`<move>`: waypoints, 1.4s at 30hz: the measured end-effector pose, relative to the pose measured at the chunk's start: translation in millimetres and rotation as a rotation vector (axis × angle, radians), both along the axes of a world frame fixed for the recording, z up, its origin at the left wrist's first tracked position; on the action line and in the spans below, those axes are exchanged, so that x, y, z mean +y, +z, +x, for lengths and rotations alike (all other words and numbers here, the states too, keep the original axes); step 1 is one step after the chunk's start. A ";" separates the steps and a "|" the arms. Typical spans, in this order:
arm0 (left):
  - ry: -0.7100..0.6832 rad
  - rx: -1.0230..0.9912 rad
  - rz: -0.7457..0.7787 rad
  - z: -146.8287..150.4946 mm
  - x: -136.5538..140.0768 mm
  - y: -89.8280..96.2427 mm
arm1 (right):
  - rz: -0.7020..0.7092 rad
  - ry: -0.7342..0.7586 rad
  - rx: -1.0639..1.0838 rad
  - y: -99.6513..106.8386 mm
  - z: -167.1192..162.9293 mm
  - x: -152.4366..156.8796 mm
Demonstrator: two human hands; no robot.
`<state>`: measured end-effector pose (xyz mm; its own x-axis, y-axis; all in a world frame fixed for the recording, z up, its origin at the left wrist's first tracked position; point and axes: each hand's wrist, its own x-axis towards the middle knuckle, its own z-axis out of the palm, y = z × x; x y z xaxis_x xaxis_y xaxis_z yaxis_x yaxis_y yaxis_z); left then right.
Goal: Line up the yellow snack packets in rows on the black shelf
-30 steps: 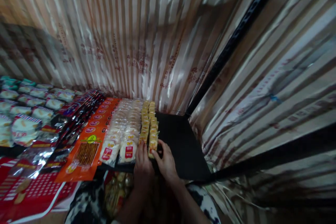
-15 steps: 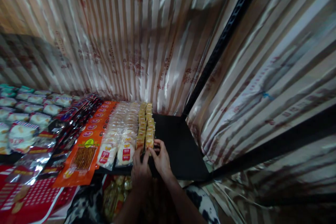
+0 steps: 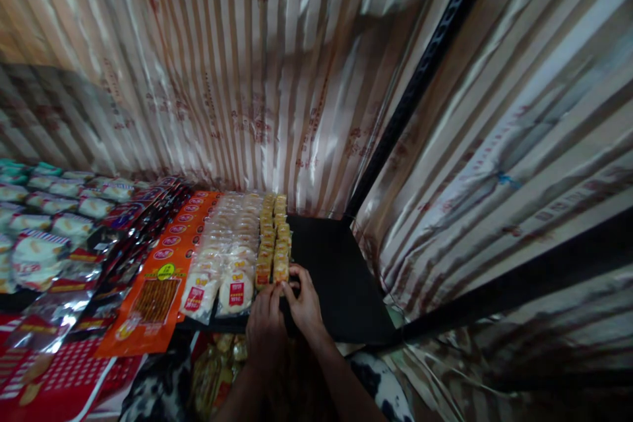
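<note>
Two narrow rows of small yellow snack packets point(image 3: 267, 237) run front to back on the black shelf point(image 3: 341, 277). At the near end of the right-hand row, my right hand point(image 3: 304, 300) pinches the front yellow snack packet point(image 3: 281, 269), thumb low and fingers along its right side. My left hand point(image 3: 266, 320) has its fingers together, their tips closed against the lower left of that same packet. Just left of my hands are clear-wrapped round white crackers point(image 3: 236, 293) in two rows.
Orange bags of brown sticks point(image 3: 155, 297), dark shiny packets point(image 3: 143, 224) and white packets point(image 3: 42, 257) lie farther left. A red perforated basket point(image 3: 54, 376) is at lower left. Black posts point(image 3: 395, 125) and striped plastic sheeting point(image 3: 237, 66) bound the shelf. More yellow packs point(image 3: 217, 369) show below.
My left hand's fingers have drawn together and shifted slightly right at the front packet. My right hand stays almost where it was.
</note>
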<state>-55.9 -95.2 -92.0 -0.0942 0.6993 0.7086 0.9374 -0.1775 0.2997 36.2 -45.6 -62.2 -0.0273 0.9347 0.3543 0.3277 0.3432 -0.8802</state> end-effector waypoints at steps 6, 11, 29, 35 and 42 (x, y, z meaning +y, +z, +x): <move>0.035 0.036 -0.042 0.6 0.5 -4.5 | -0.123 -0.073 0.112 -3.1 8.0 10.4; 0.049 0.081 -0.090 0.4 -0.8 -3.8 | -0.286 -0.117 0.158 4.5 14.1 37.9; 0.044 0.173 -0.111 1.7 -1.4 0.3 | -0.200 -0.053 0.111 -2.7 -6.2 42.7; 0.047 0.204 -0.081 1.5 -1.8 -6.0 | -0.249 0.027 0.166 0.8 -10.9 38.7; 0.058 0.182 -0.071 2.4 -1.2 -10.2 | -0.236 -0.060 0.081 4.4 -10.7 47.5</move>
